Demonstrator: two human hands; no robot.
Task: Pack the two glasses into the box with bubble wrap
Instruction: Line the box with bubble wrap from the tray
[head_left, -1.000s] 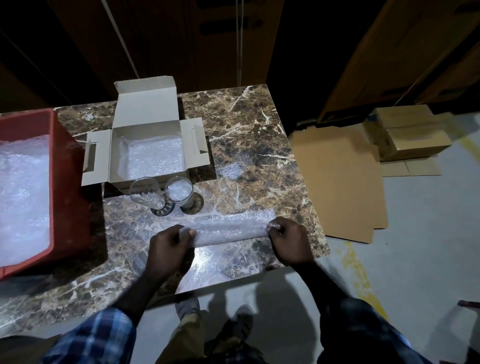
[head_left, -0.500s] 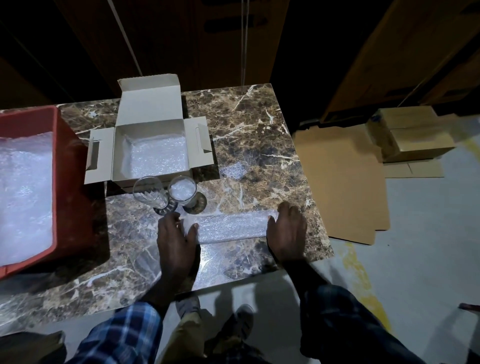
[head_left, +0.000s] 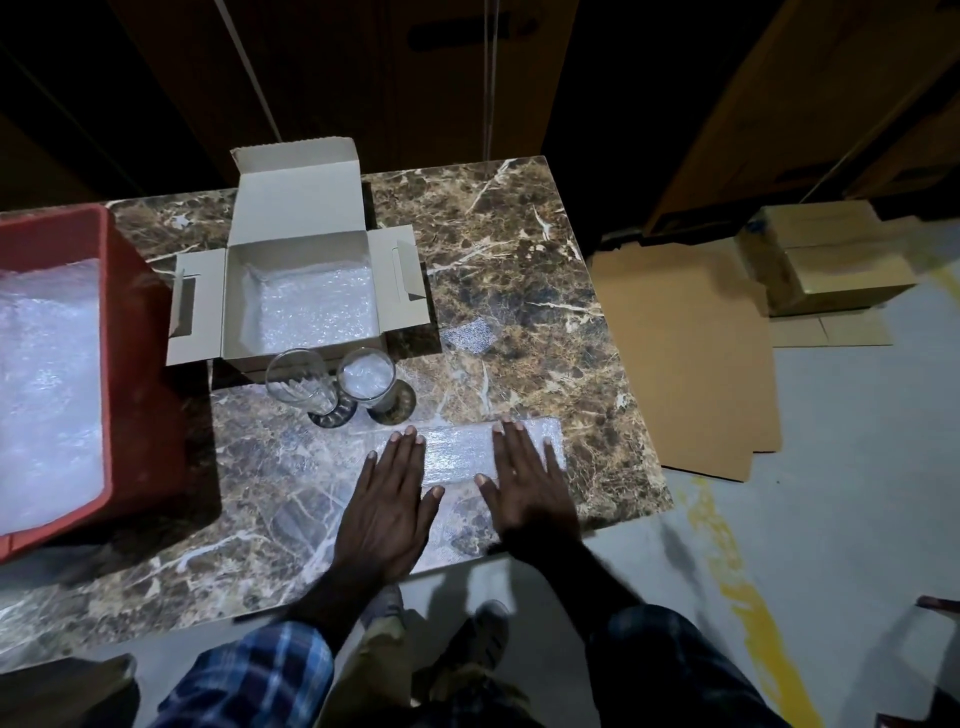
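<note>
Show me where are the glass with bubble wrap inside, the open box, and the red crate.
glass with bubble wrap inside (head_left: 367, 375): head view, its mouth.
open box (head_left: 297, 197): head view, raised lid flap.
red crate (head_left: 139, 364): head view, right outer wall.

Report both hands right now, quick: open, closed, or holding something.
Left hand: open, fingers straight, pressing flat on the bubble wrap sheet.
Right hand: open, fingers straight, pressing flat on the same sheet.

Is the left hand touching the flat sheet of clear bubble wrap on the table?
Touching. The head view shows the left hand lying flat, its fingertips resting on the clear bubble wrap sheet.
</note>
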